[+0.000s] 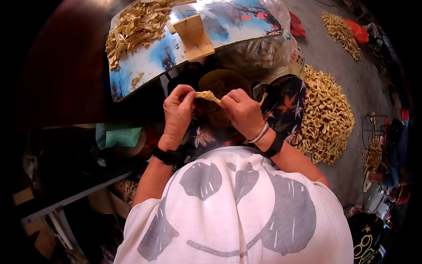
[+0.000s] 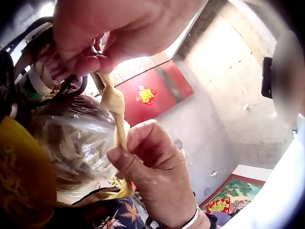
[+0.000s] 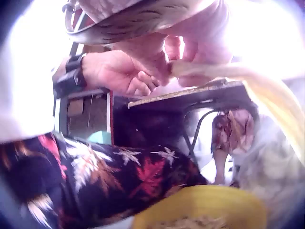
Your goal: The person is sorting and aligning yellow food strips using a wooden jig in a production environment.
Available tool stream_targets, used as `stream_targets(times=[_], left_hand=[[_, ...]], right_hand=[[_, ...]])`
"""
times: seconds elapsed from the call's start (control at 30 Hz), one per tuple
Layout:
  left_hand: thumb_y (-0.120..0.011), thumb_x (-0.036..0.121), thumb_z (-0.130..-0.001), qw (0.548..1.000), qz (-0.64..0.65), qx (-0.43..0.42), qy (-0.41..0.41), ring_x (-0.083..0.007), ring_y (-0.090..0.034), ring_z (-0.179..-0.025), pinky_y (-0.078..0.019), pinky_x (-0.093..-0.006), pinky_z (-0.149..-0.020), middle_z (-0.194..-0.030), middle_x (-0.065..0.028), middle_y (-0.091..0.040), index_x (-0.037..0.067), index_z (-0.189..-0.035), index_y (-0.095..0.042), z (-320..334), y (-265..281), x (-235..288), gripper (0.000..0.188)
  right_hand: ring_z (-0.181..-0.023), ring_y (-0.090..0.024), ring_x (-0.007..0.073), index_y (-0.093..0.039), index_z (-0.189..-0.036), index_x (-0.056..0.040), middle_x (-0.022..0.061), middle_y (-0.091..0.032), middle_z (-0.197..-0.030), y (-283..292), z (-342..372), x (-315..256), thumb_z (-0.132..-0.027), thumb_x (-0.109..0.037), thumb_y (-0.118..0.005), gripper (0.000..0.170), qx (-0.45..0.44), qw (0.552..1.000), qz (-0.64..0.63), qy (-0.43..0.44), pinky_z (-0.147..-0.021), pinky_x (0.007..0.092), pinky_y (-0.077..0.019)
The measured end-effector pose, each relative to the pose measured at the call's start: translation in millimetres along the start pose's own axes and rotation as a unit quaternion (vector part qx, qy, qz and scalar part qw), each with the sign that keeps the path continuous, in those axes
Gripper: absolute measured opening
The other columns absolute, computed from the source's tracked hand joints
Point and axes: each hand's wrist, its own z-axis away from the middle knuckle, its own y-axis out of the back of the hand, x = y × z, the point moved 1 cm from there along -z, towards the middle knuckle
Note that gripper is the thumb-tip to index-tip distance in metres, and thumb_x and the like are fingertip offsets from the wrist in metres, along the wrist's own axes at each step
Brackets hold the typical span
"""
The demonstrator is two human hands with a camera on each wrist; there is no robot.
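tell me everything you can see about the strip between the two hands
The strip is pale yellow, narrow and looks pliable; its exact material is unclear. A bulky knot or twist sits partway along. The left hand pinches it on one side of that bulge, the right hand on the other, with the span between them fairly straight. Beyond the right hand, a loose tail curves away.

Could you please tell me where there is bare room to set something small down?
The painted tabletop looks bare to the right of the wooden stand, and the grey floor shows between the large knotted pile and the smaller pile. It is crowded at the tabletop's left end, under the heap of strips.
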Motion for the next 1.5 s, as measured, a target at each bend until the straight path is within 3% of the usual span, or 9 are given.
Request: stream_targets(times=[0.17, 0.3, 0.43, 0.57, 0.73, 0.83, 1.03, 1.37, 1.5], left_hand=[[-0.064, -0.001, -0.089, 0.993, -0.003, -0.074, -0.094, -0.0054, -0.051, -0.064, -0.0437, -0.0202, -0.058, -0.08, 0.0018, -0.056, 0.004, -0.088, -0.064, -7, -15, 12, 0.004], [-0.054, 0.026, -0.101, 0.951, 0.281, -0.104, 0.075, -0.0085, -0.058, -0.089, -0.0473, -0.0217, -0.075, -0.106, -0.0021, -0.06, 0.008, -0.13, -0.05, 0, -40, 20, 0.034], [-0.058, 0.043, -0.097, 0.866, 0.4, -0.25, 0.165, -0.0143, -0.055, -0.11, -0.0489, -0.0289, -0.086, -0.122, -0.0026, -0.055, 0.01, -0.146, -0.031, 17, -58, -3, 0.065], [-0.061, 0.022, -0.097, 0.967, 0.168, -0.184, 0.057, -0.0021, -0.046, -0.07, -0.0378, -0.0176, -0.057, -0.09, 0.0051, -0.055, 0.008, -0.126, -0.052, 14, -47, 17, 0.033], [-0.056, 0.024, -0.101, 0.906, 0.319, -0.189, 0.204, -0.0027, -0.031, -0.054, -0.0281, -0.0186, -0.05, -0.065, 0.0085, -0.034, 0.009, -0.099, -0.059, 2, -35, 10, 0.016], [-0.057, 0.025, -0.1, 0.866, 0.396, -0.207, 0.225, -0.0029, -0.03, -0.053, -0.0263, -0.0196, -0.049, -0.064, 0.0091, -0.033, 0.008, -0.099, -0.059, -2, -37, -2, 0.018], [-0.059, 0.024, -0.099, 0.931, 0.263, -0.189, 0.171, -0.0034, -0.028, -0.049, -0.0235, -0.0209, -0.047, -0.058, 0.0092, -0.033, 0.004, -0.09, -0.061, 6, -23, 0, 0.022], [-0.06, 0.017, -0.098, 0.933, 0.241, -0.197, 0.183, -0.0006, -0.032, -0.048, -0.0255, -0.0178, -0.046, -0.062, 0.0093, -0.042, 0.003, -0.103, -0.064, 4, -8, 9, 0.015], [-0.059, 0.018, -0.099, 0.954, 0.171, -0.207, 0.133, 0.0002, -0.033, -0.049, -0.0252, -0.0168, -0.047, -0.061, 0.0101, -0.043, 0.006, -0.102, -0.067, -13, 2, 18, 0.015]], right_hand=[[-0.063, -0.063, 0.011, -0.056, -0.108, -0.0053, 0.0027, -0.065, -0.079, -3, -15, -7, -0.091, -0.02, -0.07, 0.027, -0.138, 0.816, -0.443, -0.345, -0.059, 0.0243, -0.0535], [-0.068, -0.064, 0.006, -0.057, -0.111, -0.0048, 0.0012, -0.066, -0.084, -20, -17, 11, -0.095, -0.019, -0.065, 0.023, 0.001, 0.765, -0.556, -0.325, -0.059, 0.0227, -0.0549], [-0.076, -0.068, 0.0261, -0.056, -0.104, -0.002, 0.013, -0.067, -0.086, -5, -33, 3, -0.088, -0.012, -0.069, 0.023, 0.067, 0.936, -0.23, -0.258, -0.068, 0.0357, -0.0541], [-0.079, -0.067, 0.0325, -0.057, -0.1, -0.0026, 0.0175, -0.067, -0.088, 6, -40, 12, -0.084, -0.019, -0.072, 0.027, 0.033, 0.949, -0.16, -0.271, -0.071, 0.0379, -0.0525], [-0.07, -0.052, 0.0043, -0.06, -0.099, -0.0057, -0.0025, -0.059, -0.077, 8, -41, 21, -0.086, -0.026, -0.075, 0.029, -0.056, 0.881, -0.381, -0.275, -0.064, 0.023, -0.0466], [-0.069, -0.052, 0.0035, -0.061, -0.096, -0.0059, -0.0033, -0.06, -0.076, 9, -43, 21, -0.085, -0.025, -0.077, 0.027, -0.074, 0.805, -0.51, -0.295, -0.063, 0.0226, -0.0462], [-0.069, -0.051, 0.0016, -0.062, -0.086, -0.0048, -0.0056, -0.059, -0.076, -7, -41, 25, -0.085, -0.014, -0.073, 0.014, -0.021, 0.873, -0.346, -0.342, -0.062, 0.0195, -0.0436], [-0.072, -0.049, 0.0006, -0.064, -0.084, -0.0084, -0.0076, -0.057, -0.077, -6, -49, 21, -0.089, -0.016, -0.071, 0.011, -0.035, 0.75, -0.511, -0.419, -0.063, 0.0187, -0.0395], [-0.048, -0.036, 0.0021, -0.061, -0.092, -0.0126, -0.0076, -0.045, -0.065, 1, -66, 22, -0.092, -0.02, -0.07, 0.012, -0.02, 0.678, -0.588, -0.441, -0.042, 0.0188, -0.0241]])
